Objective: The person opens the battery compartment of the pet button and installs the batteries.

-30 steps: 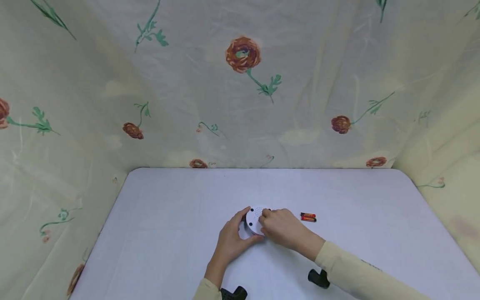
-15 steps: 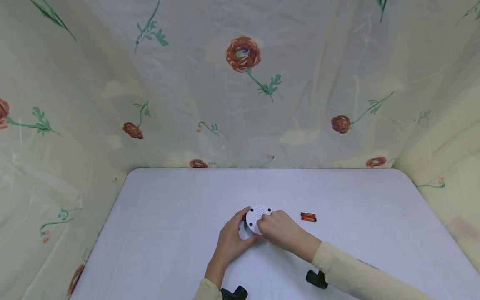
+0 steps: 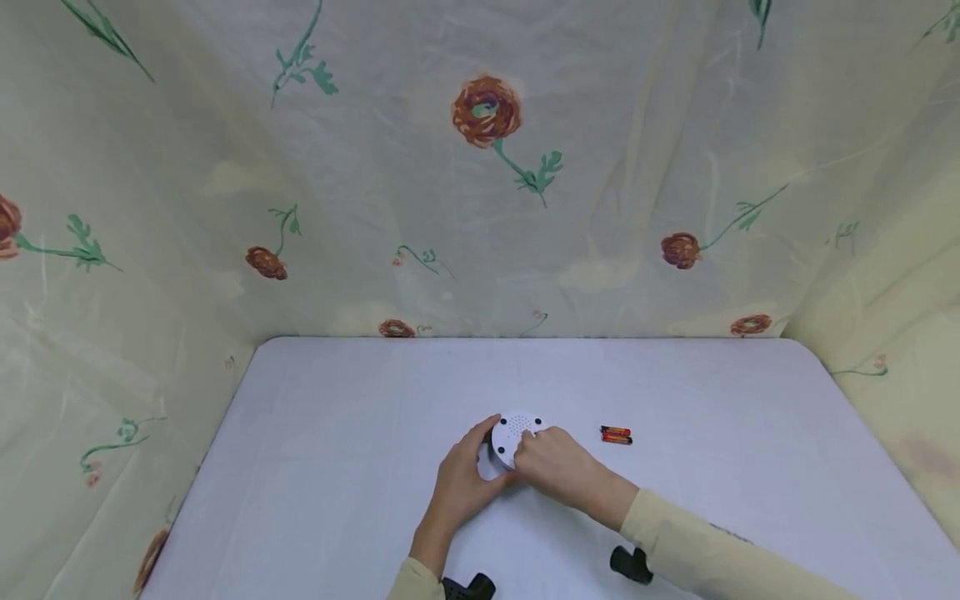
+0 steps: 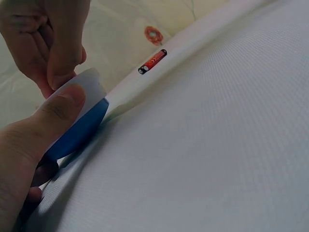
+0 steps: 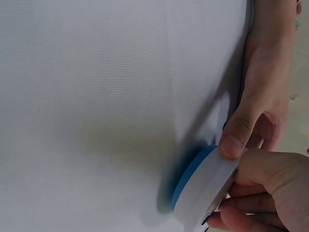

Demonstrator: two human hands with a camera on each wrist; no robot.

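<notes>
A round device [image 3: 507, 437], white on one side and blue on the other, is in the middle of the table with its white face up. Small holes and black round feet mark that face. Thumb and fingers of my left hand [image 3: 459, 485] grip its rim from the left; in the left wrist view the thumb lies along the white edge above the blue part [image 4: 81, 130]. My right hand [image 3: 561, 467] has its fingers curled against the near right part of the white face. I cannot tell whether these fingertips pinch something there.
Two red and black batteries [image 3: 617, 435] lie side by side to the right of the device. The table [image 3: 337, 433] has a white cover. Flower-printed curtains [image 3: 585, 250] enclose its back and sides. Black wrist mounts [image 3: 632, 565] hang below both forearms.
My right hand has shifted slightly towards the near edge of the device, uncovering more of its holes and one black foot. My left hand and the batteries stay put.
</notes>
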